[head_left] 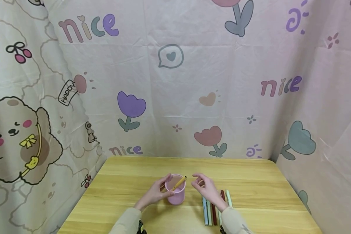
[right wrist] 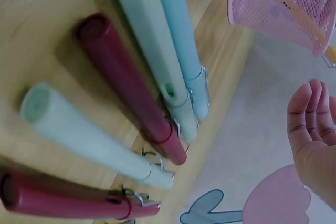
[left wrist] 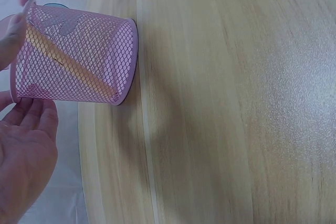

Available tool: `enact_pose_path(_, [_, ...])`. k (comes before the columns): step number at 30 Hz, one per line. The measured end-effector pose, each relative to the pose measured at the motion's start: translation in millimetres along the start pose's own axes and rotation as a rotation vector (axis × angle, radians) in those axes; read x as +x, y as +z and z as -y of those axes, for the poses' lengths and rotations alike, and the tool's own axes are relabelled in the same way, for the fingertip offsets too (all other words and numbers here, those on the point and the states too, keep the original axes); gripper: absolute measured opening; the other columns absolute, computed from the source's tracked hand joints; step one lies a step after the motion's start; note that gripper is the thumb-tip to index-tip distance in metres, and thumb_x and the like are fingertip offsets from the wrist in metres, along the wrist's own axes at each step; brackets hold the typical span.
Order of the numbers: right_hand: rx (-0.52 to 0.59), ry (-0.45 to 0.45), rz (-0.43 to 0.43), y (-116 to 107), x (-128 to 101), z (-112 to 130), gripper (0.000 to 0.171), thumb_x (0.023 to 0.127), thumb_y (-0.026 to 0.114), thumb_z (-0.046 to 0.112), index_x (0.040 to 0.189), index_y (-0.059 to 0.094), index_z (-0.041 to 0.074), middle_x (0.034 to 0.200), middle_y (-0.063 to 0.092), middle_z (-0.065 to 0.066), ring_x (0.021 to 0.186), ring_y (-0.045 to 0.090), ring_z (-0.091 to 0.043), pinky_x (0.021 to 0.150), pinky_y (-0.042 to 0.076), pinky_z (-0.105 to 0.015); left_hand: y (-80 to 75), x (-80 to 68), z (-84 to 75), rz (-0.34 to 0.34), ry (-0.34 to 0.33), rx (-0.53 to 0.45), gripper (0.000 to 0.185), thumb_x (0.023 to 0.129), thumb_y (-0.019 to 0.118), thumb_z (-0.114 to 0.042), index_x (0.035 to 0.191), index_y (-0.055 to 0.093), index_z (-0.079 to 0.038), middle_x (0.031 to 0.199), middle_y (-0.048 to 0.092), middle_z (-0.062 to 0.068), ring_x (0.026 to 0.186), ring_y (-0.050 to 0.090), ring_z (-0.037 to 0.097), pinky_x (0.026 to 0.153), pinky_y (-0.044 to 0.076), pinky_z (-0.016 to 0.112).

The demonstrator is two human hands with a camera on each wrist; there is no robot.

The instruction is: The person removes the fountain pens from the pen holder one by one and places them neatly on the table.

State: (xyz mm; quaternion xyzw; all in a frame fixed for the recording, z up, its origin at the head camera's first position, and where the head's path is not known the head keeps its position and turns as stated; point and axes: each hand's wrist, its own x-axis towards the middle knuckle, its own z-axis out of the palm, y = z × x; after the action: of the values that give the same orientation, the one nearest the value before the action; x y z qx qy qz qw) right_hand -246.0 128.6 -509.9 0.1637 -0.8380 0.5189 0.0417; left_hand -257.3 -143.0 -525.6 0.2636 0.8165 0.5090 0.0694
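Note:
A pink mesh pen holder (head_left: pixel 176 198) stands upright on the table. My left hand (head_left: pixel 155 194) grips it near the rim, thumb on the near side and fingers on the far side. Inside leans a yellow pen (head_left: pixel 180 182), its upper end above the rim; the left wrist view shows the pen (left wrist: pixel 68 64) slanting behind the mesh. My right hand (head_left: pixel 207 189) hovers right of the holder, fingers loosely bent and holding nothing. Below it lie a light blue pen (right wrist: pixel 181 30), mint green pens (right wrist: pixel 152 40) and dark red pens (right wrist: pixel 123 80), partly hidden by the right arm in the head view.
The pens lie roughly side by side on the wood-grain table (head_left: pixel 128 175), right of the holder, with their metal clips showing. A printed cloth (head_left: pixel 187 84) hangs behind the table and along both sides.

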Motion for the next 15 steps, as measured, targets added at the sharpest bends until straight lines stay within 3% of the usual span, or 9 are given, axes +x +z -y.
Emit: enact_pose_path(15, [-0.010, -0.016, 0.034, 11, 7, -1, 0.037, 0.096, 0.067, 0.016, 0.127, 0.060, -0.003, 0.087, 0.063, -0.005, 0.073, 0.058, -0.007, 0.061, 0.052, -0.015, -1.0, -0.2, -1.9, 0.006, 0.011, -0.022, 0.087, 0.090, 0.074, -0.014, 0.152, 0.021, 0.016, 0.156, 0.030, 0.038, 0.143, 0.035, 0.055, 0.119, 0.032, 0.059])
